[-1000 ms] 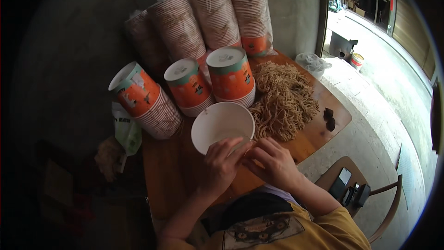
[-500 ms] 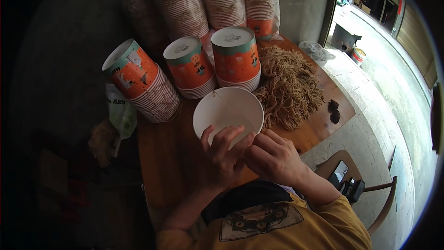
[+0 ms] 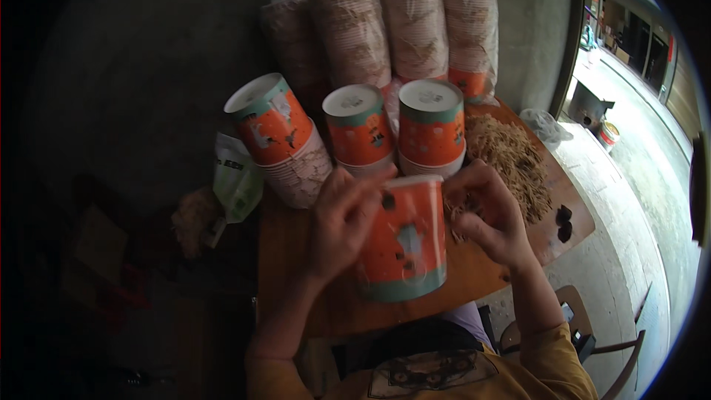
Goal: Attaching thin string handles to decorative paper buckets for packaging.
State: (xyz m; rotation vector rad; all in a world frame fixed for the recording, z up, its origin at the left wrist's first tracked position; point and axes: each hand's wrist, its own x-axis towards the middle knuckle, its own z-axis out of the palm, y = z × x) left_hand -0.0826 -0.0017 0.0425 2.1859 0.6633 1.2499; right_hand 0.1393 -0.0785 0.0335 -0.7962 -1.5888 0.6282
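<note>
An orange paper bucket [image 3: 411, 237] with a teal band at its base is tilted in front of me, white rim uppermost and its side toward me. My left hand [image 3: 344, 215], slightly blurred, is closed on the left part of the rim. At the right end of the rim is my right hand [image 3: 489, 211], its fingers curled near the edge and its thumb apart from them. Whether a thin strand is between those fingers is too small to tell. A tangled heap of tan cords [image 3: 518, 159] lies just beyond my right hand.
Three stacks of upside-down orange buckets line the wooden table [image 3: 296, 274]: one leaning stack [image 3: 278, 133], a middle stack [image 3: 359, 130] and a right stack [image 3: 432, 130]. Plastic-wrapped stacks [image 3: 415, 26] stand behind. Small dark objects [image 3: 564, 224] lie near the right edge. A chair [image 3: 626, 348] is at the right.
The bucket has tipped so its outer side shows instead of its inside. My hands have moved apart, the right one away from the left. The view has shifted, moving the scene right and down.
</note>
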